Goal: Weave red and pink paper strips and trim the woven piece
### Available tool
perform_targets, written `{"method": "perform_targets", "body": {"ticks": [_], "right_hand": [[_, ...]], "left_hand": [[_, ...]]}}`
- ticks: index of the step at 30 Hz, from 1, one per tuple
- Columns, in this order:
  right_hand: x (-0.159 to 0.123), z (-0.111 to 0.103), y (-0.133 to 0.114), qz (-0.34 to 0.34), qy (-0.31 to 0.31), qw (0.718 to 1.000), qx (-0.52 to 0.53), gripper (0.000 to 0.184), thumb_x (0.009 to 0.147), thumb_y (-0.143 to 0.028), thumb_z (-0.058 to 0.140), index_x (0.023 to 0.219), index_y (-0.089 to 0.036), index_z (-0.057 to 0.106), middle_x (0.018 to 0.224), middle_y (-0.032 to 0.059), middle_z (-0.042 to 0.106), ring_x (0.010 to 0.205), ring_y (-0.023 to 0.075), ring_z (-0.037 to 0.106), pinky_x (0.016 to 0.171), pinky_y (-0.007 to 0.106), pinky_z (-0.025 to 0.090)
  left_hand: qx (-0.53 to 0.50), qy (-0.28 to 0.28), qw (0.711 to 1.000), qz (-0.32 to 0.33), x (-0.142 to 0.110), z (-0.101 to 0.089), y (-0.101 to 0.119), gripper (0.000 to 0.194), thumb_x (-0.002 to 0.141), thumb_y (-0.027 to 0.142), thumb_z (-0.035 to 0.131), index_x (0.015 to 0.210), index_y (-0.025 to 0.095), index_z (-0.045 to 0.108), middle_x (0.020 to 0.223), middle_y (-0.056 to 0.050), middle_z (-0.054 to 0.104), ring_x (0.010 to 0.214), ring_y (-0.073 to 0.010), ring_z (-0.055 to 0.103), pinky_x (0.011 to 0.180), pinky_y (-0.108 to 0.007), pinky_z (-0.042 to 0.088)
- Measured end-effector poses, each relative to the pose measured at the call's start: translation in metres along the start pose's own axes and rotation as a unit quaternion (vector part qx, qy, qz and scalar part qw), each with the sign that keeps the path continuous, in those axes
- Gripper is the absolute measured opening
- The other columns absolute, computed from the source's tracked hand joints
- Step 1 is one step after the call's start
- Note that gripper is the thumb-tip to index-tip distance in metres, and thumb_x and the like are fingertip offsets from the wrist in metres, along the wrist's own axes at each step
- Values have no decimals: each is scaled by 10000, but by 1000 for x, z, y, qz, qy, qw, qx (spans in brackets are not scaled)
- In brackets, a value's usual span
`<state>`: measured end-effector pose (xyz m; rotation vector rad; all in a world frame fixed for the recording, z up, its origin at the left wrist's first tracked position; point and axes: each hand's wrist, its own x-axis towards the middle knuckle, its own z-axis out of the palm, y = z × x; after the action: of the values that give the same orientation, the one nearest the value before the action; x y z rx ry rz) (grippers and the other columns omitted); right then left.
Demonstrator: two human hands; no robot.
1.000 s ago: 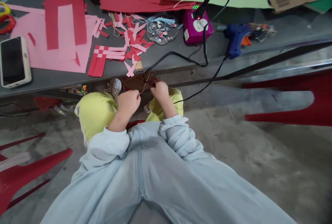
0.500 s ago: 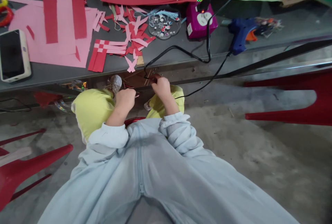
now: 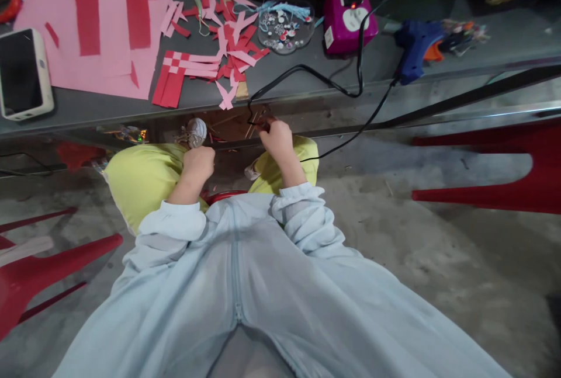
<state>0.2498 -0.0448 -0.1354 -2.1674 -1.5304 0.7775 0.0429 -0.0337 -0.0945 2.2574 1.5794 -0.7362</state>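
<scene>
My left hand (image 3: 198, 166) is closed in a loose fist above my left knee; whatever it holds is hidden. Below the table edge, my right hand (image 3: 279, 138) has its fingers pinched together over my right knee. I cannot make out what lies between them. A black cable (image 3: 302, 68) hangs over the edge close to the right fingertips. Near the edge above lies a woven red and pink paper piece (image 3: 169, 77), beside a heap of red and pink paper scraps (image 3: 232, 54).
On the table are a phone (image 3: 24, 74), scissors (image 3: 9, 1), pink paper (image 3: 65, 71), a dish of beads (image 3: 283, 30), a purple power block (image 3: 348, 21) and a blue glue gun (image 3: 414, 45). Red chairs (image 3: 504, 182) stand on both sides. A box (image 3: 234, 121) sits under the table.
My hands have drawn apart, the left moving left and back. A thin pinkish strip seen between them earlier no longer shows. The view has tilted slightly, shifting the table upward.
</scene>
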Motion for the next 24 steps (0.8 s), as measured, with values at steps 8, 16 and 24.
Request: {"method": "perform_targets", "body": {"ticks": [8, 16, 24], "right_hand": [[-5, -3, -6, -2, 10, 1000, -10, 328, 893, -259, 512, 1140, -161, 705, 1048, 156, 749, 1006, 324, 670, 869, 411, 476], [-35, -26, -23, -41, 1, 999, -13, 278, 884, -275, 523, 1022, -148, 728, 870, 111, 747, 785, 235, 654, 698, 316, 417], [-62, -81, -84, -152, -43, 987, 25, 238, 908, -328, 525, 918, -190, 718, 734, 19, 696, 647, 143, 575, 635, 262, 364]], "left_hand": [[-9, 3, 1000, 1, -11, -1, -9, 320, 882, 208, 503, 1064, 110, 747, 1063, -242, 732, 1046, -367, 700, 824, -411, 544], [-27, 37, 994, 95, -50, -51, -18, 277, 893, 295, 512, 929, 181, 763, 967, -147, 761, 932, -291, 719, 764, -348, 512], [-65, 134, 988, 52, -64, -169, -54, 181, 786, 226, 570, 614, 204, 622, 647, -49, 650, 642, -220, 604, 609, -336, 376]]}}
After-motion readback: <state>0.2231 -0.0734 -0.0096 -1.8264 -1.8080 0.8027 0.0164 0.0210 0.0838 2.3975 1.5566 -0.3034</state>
